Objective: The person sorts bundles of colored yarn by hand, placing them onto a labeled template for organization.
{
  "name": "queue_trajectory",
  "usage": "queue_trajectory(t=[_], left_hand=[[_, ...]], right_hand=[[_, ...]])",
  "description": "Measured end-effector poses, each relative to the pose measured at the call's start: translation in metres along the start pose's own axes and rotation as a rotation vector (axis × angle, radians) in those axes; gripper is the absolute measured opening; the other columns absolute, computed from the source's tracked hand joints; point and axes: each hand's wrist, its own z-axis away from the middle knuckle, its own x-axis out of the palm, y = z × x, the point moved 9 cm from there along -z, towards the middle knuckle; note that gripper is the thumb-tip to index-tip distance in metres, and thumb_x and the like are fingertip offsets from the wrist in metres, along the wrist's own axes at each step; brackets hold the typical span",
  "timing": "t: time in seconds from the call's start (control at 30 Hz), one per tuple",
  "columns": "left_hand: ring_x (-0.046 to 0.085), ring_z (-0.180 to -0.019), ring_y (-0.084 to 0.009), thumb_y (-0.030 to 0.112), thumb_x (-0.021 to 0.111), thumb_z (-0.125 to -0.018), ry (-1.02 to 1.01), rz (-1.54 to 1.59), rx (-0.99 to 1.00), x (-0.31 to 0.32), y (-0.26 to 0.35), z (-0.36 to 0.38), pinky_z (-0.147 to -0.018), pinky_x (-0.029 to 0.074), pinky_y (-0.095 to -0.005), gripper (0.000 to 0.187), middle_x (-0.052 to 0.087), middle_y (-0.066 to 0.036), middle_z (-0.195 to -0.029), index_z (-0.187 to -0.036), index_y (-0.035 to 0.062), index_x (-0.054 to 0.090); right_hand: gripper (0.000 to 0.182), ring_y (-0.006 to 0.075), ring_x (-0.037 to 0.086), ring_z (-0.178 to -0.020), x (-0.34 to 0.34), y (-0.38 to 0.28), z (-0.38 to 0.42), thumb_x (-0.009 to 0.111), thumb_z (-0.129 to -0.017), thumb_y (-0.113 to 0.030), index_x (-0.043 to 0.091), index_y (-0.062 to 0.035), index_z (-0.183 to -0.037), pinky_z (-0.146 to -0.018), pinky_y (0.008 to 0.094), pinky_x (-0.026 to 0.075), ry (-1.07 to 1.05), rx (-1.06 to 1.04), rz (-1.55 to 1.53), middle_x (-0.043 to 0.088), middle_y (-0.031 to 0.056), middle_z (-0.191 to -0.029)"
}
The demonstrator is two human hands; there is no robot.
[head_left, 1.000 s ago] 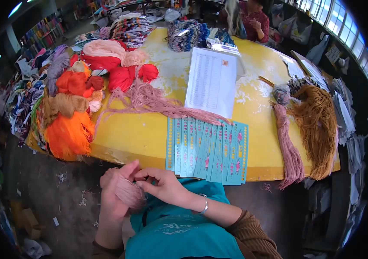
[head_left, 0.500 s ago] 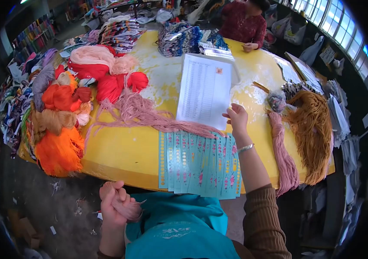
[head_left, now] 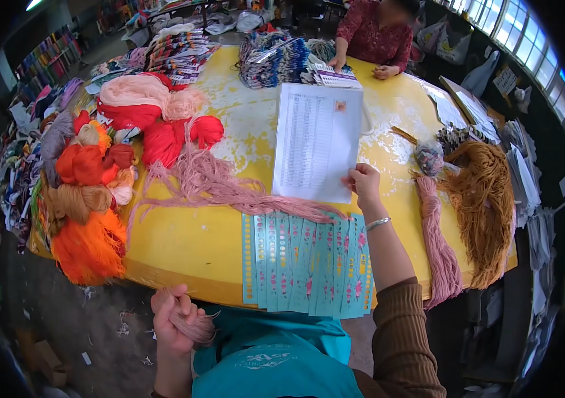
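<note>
The left hand (head_left: 175,325) clenched a pink yarn bundle (head_left: 193,327) below the worktop's (head_left: 189,232) near edge; the right hand (head_left: 364,182) pinched pink strands (head_left: 242,192) beside the paper sheet (head_left: 317,139).

Single head-worn view, looking forward and down over yellow table (head_left: 196,225); right hand (head_left: 364,182) mid-frame, left hand (head_left: 173,325) near bottom edge, close.

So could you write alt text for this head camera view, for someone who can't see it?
Seen from above, a person's left hand grips a small bundle of pink yarn below a yellow table, while the right hand reaches to a printed sheet above fanned teal cards. Bright yarn skeins are piled at left; another person sits opposite.
</note>
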Motion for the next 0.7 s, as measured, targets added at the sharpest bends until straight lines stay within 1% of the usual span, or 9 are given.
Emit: queue_trajectory(t=[0.03, 0.13, 0.23, 0.4, 0.47, 0.5, 0.6, 0.67, 0.7], left_hand=[[0.05, -0.061, -0.0174, 0.024, 0.044, -0.099, 0.007, 0.004, 0.0, 0.001, 0.0, 0.0, -0.074, 0.053, -0.0393, 0.033, 0.054, -0.008, -0.076, -0.119, 0.0006, 0.056], [0.05, -0.061, -0.0173, 0.023, 0.044, -0.099, 0.014, 0.005, 0.003, 0.002, -0.001, -0.002, -0.073, 0.053, -0.0393, 0.033, 0.054, -0.008, -0.076, -0.119, 0.0002, 0.056], [0.05, -0.061, -0.0171, 0.023, 0.044, -0.098, 0.017, -0.005, 0.008, 0.002, -0.001, -0.003, -0.074, 0.053, -0.0395, 0.033, 0.054, -0.008, -0.075, -0.119, -0.0001, 0.056], [0.052, -0.062, -0.0174, 0.023, 0.045, -0.098, 0.04, -0.061, 0.019, 0.003, 0.004, -0.003, -0.075, 0.052, -0.0392, 0.034, 0.055, -0.008, -0.077, -0.12, -0.0004, 0.056], [0.055, -0.072, -0.0196, 0.025, 0.046, -0.097, 0.103, -0.133, 0.02, -0.003, 0.007, -0.003, -0.079, 0.049, -0.0388, 0.037, 0.057, -0.008, -0.085, -0.123, -0.0004, 0.055], [0.055, -0.072, -0.0196, 0.025, 0.046, -0.097, 0.103, -0.132, 0.012, -0.002, 0.006, -0.004, -0.079, 0.049, -0.0388, 0.037, 0.057, -0.008, -0.085, -0.123, -0.0004, 0.055], [0.055, -0.083, -0.0208, 0.032, 0.048, -0.097, 0.131, -0.136, -0.039, 0.001, 0.003, -0.009, -0.083, 0.049, -0.0403, 0.043, 0.055, -0.007, -0.093, -0.126, 0.0, 0.051], [0.053, -0.115, -0.0264, 0.034, 0.044, -0.099, 0.043, -0.215, -0.072, 0.008, -0.001, -0.011, -0.097, 0.043, -0.0386, 0.052, 0.055, -0.015, -0.126, -0.136, -0.002, 0.042], [0.049, -0.122, -0.0276, 0.034, 0.043, -0.099, 0.0, -0.193, -0.085, 0.011, -0.003, -0.013, -0.1, 0.04, -0.0383, 0.053, 0.051, -0.017, -0.133, -0.137, -0.0025, 0.041]], right_hand=[[0.009, 0.0136, 0.067, -0.062, 0.0, -0.005, 0.0, 0.061, -0.087, -0.005, 0.062, -0.0013, -0.095, -0.046, 0.0212, 0.045, 0.004, -0.017, 0.01, 0.066, 0.0047, -0.077], [0.011, 0.0133, 0.066, -0.062, -0.002, -0.02, 0.003, 0.059, -0.087, -0.004, 0.06, 0.0027, -0.096, -0.048, 0.0224, 0.046, 0.022, -0.054, -0.027, 0.065, 0.0066, -0.078], [0.011, 0.0131, 0.066, -0.064, -0.012, -0.036, 0.006, 0.059, -0.087, -0.005, 0.061, 0.0011, -0.097, -0.05, 0.0222, 0.047, 0.025, -0.083, -0.036, 0.065, 0.0054, -0.08], [0.011, 0.0132, 0.066, -0.063, -0.08, -0.053, 0.012, 0.061, -0.086, -0.005, 0.062, -0.0012, -0.096, -0.047, 0.0212, 0.047, 0.097, -0.125, -0.084, 0.064, 0.0044, -0.078], [0.008, 0.0126, 0.062, -0.056, -0.125, -0.058, 0.024, 0.061, -0.084, -0.004, 0.061, -0.0033, -0.092, -0.044, 0.0208, 0.047, 0.152, -0.126, -0.094, 0.06, 0.0023, -0.072], [0.005, 0.0102, 0.056, -0.05, -0.15, -0.057, 0.027, 0.06, -0.083, -0.005, 0.061, -0.0044, -0.088, -0.041, 0.0209, 0.043, 0.15, -0.139, -0.052, 0.056, 0.0008, -0.067], [0.003, 0.0079, 0.047, -0.044, -0.221, -0.049, 0.052, 0.059, -0.082, -0.005, 0.061, -0.0047, -0.084, -0.037, 0.0211, 0.034, 0.207, -0.071, 0.059, 0.052, -0.0004, -0.061], [0.003, 0.0068, 0.044, -0.041, -0.253, -0.042, 0.075, 0.058, -0.082, -0.004, 0.06, -0.0042, -0.08, -0.036, 0.0214, 0.031, 0.234, -0.002, 0.178, 0.049, -0.0017, -0.057], [0.004, 0.0065, 0.043, -0.04, -0.265, -0.033, 0.083, 0.057, -0.082, -0.004, 0.06, -0.0031, -0.079, -0.035, 0.0218, 0.029, 0.259, 0.04, 0.171, 0.047, -0.0025, -0.056]])
